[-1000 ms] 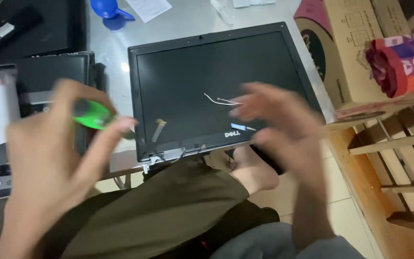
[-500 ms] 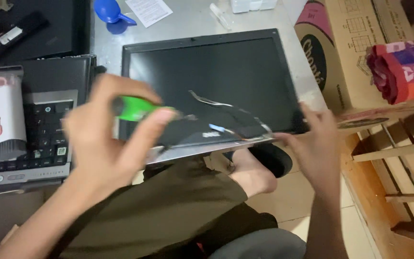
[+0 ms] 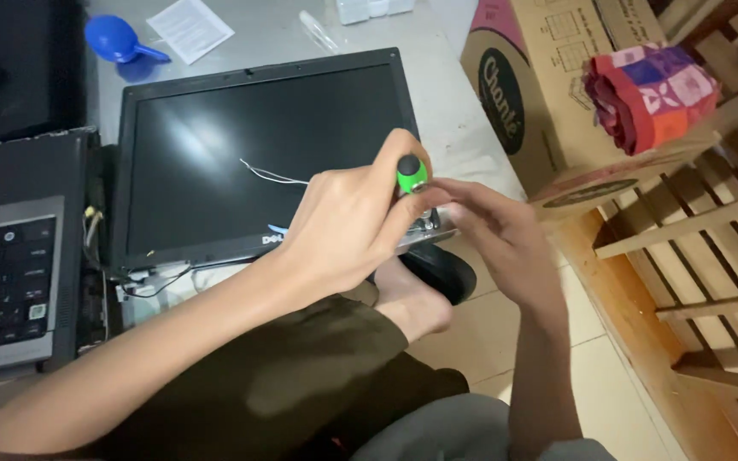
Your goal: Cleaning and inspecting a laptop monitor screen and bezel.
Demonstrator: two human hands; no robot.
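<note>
On cardboard box (image 3: 548, 102), folded cloth (image 3: 651, 90), left hand (image 3: 348, 226) gripping screwdriver (image 3: 411, 173)

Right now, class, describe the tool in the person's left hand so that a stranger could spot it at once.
Find the detached laptop screen panel lying flat on the grey table. At its lower right corner the left hand grips a screwdriver, with the right hand beside it. Its bright green and black handle is the only green thing there.
</note>
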